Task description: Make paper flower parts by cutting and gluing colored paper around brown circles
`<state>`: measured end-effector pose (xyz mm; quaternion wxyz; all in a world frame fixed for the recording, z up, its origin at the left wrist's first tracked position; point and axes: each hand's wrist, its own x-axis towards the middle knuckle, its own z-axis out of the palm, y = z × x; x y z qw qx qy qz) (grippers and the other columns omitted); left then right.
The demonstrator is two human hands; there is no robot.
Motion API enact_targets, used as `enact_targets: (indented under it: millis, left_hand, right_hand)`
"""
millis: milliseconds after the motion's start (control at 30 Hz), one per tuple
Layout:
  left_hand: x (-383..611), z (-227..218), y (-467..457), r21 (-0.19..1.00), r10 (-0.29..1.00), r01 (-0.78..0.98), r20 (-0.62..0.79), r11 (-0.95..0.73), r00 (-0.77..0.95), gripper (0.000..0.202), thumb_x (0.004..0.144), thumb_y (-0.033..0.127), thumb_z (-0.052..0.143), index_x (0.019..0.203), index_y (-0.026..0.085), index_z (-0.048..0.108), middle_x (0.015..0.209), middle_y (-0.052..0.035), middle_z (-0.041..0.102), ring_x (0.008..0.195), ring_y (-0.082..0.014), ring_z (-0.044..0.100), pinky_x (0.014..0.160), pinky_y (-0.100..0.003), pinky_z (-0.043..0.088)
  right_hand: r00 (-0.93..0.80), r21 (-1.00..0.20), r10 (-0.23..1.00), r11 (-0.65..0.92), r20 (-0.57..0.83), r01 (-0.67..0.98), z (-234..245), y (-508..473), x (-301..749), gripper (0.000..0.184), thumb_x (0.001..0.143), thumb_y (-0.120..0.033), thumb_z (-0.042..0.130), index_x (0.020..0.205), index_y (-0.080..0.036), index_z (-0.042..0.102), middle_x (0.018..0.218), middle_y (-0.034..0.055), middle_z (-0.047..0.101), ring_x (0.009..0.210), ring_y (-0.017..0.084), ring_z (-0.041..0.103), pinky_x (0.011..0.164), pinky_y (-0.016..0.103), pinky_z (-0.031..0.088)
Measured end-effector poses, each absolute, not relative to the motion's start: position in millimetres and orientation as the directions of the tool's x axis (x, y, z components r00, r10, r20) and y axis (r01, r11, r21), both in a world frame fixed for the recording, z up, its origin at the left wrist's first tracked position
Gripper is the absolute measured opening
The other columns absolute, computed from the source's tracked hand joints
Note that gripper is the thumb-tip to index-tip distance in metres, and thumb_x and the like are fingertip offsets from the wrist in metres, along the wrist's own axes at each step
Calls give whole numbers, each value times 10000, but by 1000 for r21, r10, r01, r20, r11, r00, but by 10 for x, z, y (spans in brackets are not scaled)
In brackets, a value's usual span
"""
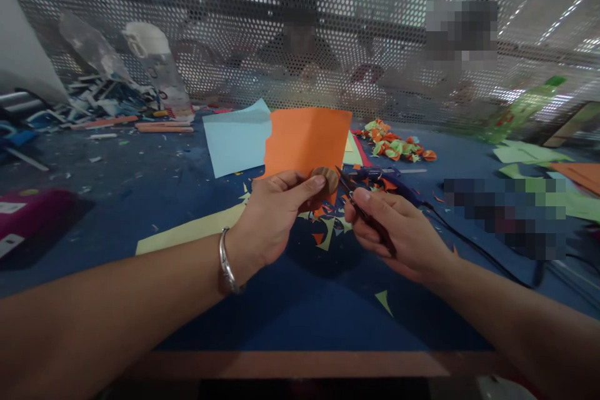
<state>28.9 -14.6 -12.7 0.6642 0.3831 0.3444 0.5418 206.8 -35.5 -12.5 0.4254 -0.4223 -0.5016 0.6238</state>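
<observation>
My left hand (276, 215) pinches a small round brown paper piece (327, 179) between thumb and fingers, held up over the blue table (140, 194). My right hand (398, 231) is closed around small dark scissors (359, 200), whose tips point at the brown piece. A silver bangle (226, 262) sits on my left wrist. Behind the hands lies an orange paper sheet (307, 137), beside a light blue sheet (237, 140). Small orange and yellow offcuts (328, 234) are scattered under the hands.
A yellow strip (187, 232) lies at left. A pile of orange and green folded paper bits (396, 145) sits behind. A black cable (473, 247) runs at right. Green sheets (529, 153), a green bottle (525, 109), clutter (103, 100) and a perforated metal screen (300, 31) with people behind it.
</observation>
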Motion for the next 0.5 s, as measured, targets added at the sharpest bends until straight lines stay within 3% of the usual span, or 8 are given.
enact_targets:
  millis: [500]
  left_hand:
    - [304,-132,-202,858,967,-480,-70,184,247,137,787,188,794,725,116,697,849,-40,723,752,-102,638,752,-233,510]
  right_hand:
    - [-284,-982,956,-122,-78,-142,-118,-362,2064,439,811,-539,776,657,-156,626,443,-80,410,361,25,300,325,146,187]
